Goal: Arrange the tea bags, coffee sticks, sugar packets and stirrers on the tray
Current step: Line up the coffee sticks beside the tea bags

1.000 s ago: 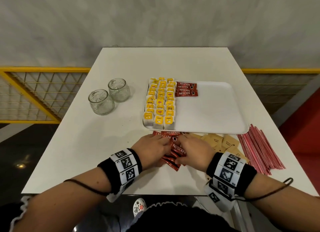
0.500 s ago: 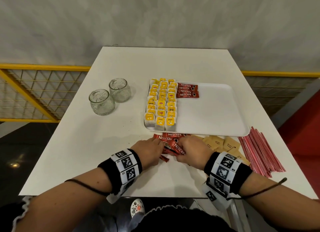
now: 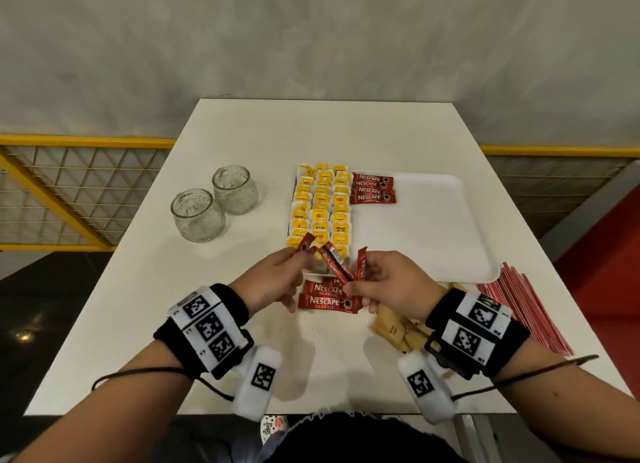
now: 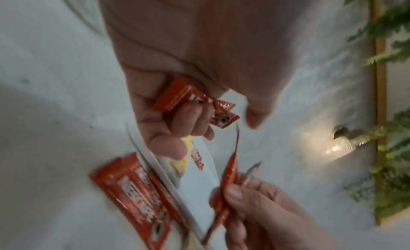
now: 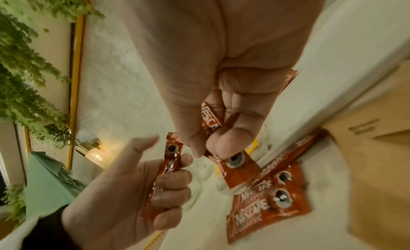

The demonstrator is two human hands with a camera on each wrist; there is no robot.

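Observation:
Both hands hover just in front of the white tray (image 3: 436, 234). My left hand (image 3: 294, 258) grips red coffee sticks (image 3: 305, 242), also seen in the left wrist view as coffee sticks (image 4: 177, 96). My right hand (image 3: 362, 281) pinches more sticks (image 3: 337, 267) that fan upward; the wrist view shows its thumb pressed on one held stick (image 5: 238, 166). Loose coffee sticks (image 3: 323, 299) lie on the table under the hands. On the tray, yellow tea bags (image 3: 320, 206) fill the left side in rows, with a few coffee sticks (image 3: 372, 188) beside them.
Brown sugar packets (image 3: 394, 329) lie under my right wrist. Red stirrers (image 3: 526, 310) are piled at the table's right edge. Two glass jars (image 3: 198, 216) (image 3: 235, 190) stand left of the tray. A yellow railing (image 3: 69, 199) runs past the left edge.
Both hands have lifted off the pile of coffee sticks, each carrying sticks up toward the tray's front edge. Fewer sticks remain on the table.

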